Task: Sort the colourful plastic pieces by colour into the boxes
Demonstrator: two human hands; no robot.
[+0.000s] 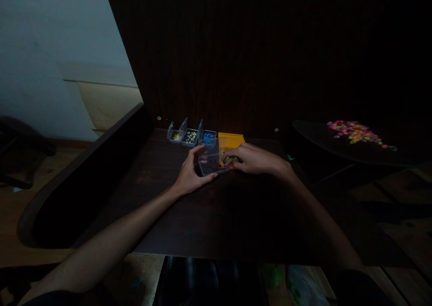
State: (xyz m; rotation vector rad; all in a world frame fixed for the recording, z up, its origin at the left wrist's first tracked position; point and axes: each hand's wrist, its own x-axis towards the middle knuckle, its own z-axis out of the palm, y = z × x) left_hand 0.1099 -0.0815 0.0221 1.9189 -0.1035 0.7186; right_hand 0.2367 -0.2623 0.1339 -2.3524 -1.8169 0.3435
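Observation:
My left hand (189, 173) grips the near left side of a clear plastic box (206, 170), its thumb along the front edge. The box's see-through lid stands raised, and small dark reddish pieces lie inside. My right hand (251, 158) is bent over an orange tray (231, 139) just right of the box, fingers curled down and drawn together. Bright green bits show around those fingertips, but what they pinch, if anything, is hidden. Behind the clear box sits a small lidded box of blue pieces (209, 138).
Further left are open clear boxes of whitish pieces (191, 137) and yellow pieces (176, 136). A dark raised side panel (87, 180) bounds the dark tabletop (189, 225), with a tall dark board behind. On a dark stool at right lies a colourful pile of small pieces (356, 132).

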